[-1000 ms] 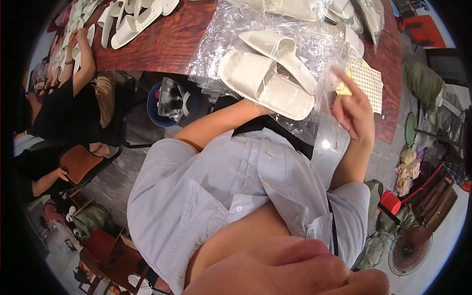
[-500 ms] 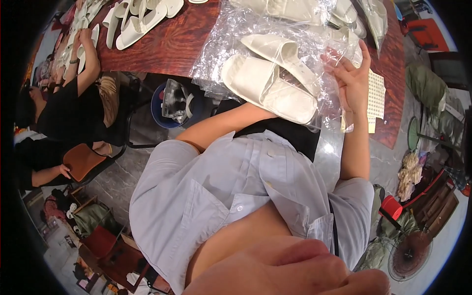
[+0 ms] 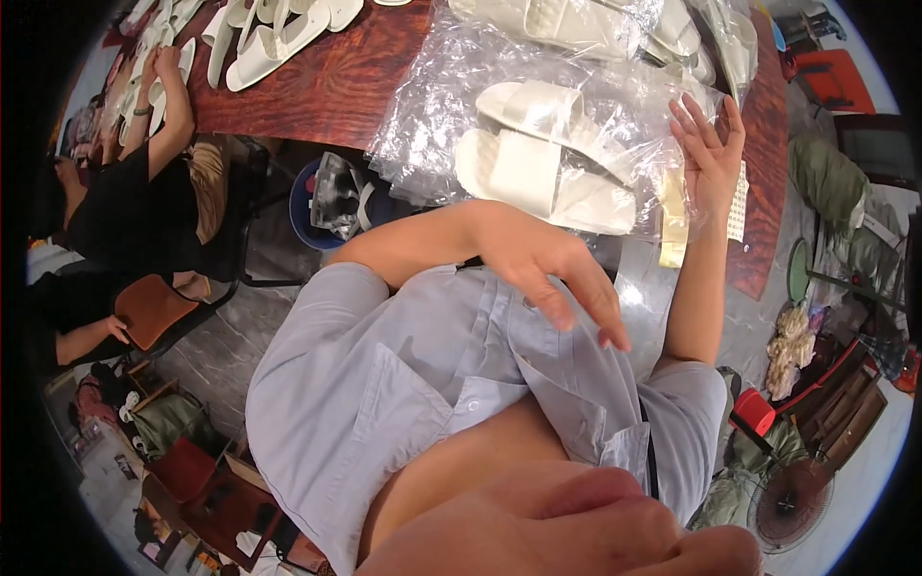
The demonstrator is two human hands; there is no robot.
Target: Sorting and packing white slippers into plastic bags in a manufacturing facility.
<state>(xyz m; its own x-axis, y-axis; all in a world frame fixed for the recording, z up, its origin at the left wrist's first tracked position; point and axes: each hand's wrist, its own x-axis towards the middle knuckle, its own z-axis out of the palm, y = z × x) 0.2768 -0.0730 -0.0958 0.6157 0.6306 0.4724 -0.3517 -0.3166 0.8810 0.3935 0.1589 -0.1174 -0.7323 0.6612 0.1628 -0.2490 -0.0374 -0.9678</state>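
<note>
A pair of cream slippers (image 3: 509,171) lies inside a clear plastic bag (image 3: 423,125) at the table's near edge, one slipper partly over the other. My right hand (image 3: 709,144) rests at the bag's right side, fingers spread and touching the film, with no firm grip visible. My left hand (image 3: 547,264) hangs in front of my shirt, just below the slippers. Its fingers point down and apart, with nothing seen in them. Beside my right wrist is a yellow strip (image 3: 674,219); a sheet of small labels (image 3: 739,204) is partly hidden behind that wrist.
More bagged cream slippers (image 3: 547,24) are piled at the table's far side. Loose slippers (image 3: 279,43) lie on the reddish wooden table (image 3: 317,96) farther left. A blue bin (image 3: 305,206) stands below its edge. At far left, another person's arm (image 3: 171,115) reaches among slippers.
My left hand has come out from beneath the bagged slippers to in front of my shirt. The slippers have shifted slightly right, and my right hand has moved a little right too.
</note>
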